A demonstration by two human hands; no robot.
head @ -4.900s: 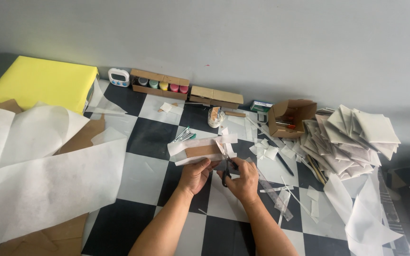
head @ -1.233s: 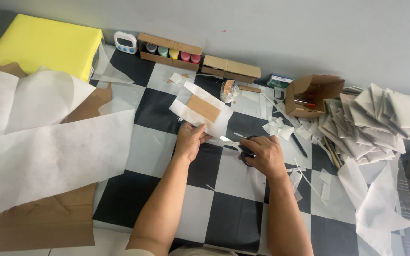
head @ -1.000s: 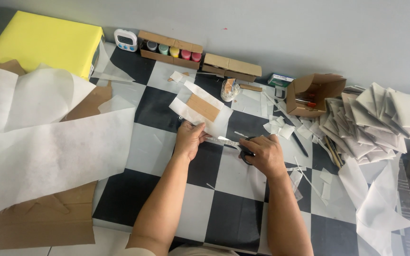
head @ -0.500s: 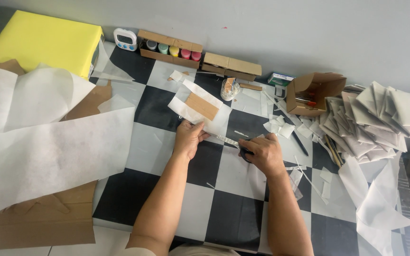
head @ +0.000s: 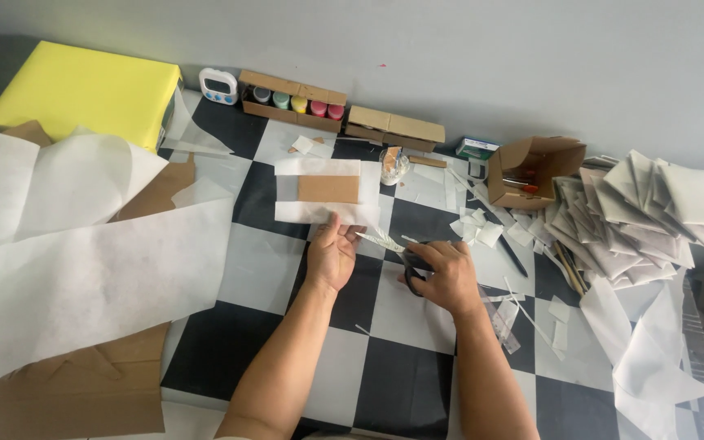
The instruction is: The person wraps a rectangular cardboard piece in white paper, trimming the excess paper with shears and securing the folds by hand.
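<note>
1. My left hand (head: 332,257) pinches the near edge of a white paper piece (head: 319,213) that has a brown cardboard rectangle (head: 328,189) lying on it; the piece rests flat on the black-and-white checkered floor (head: 262,269), just ahead of my fingers.
2. My right hand (head: 443,275) is closed through the handles of black scissors (head: 405,257), whose blades point left toward the paper's near right corner and look partly open there.
3. By my judgement the cut is under way: the blades sit at the paper's edge, and the white margin around the cardboard is uneven, wide at the left and narrow at the right.
4. A heap of folded white paper pieces (head: 653,216) lies well to my right, with small white offcuts (head: 482,228) scattered between it and my hands, so I judge that many pieces are already finished.
5. Large white sheets (head: 83,269) spread at my left over brown paper (head: 67,391) look uncut, so plenty of material seems left.
</note>
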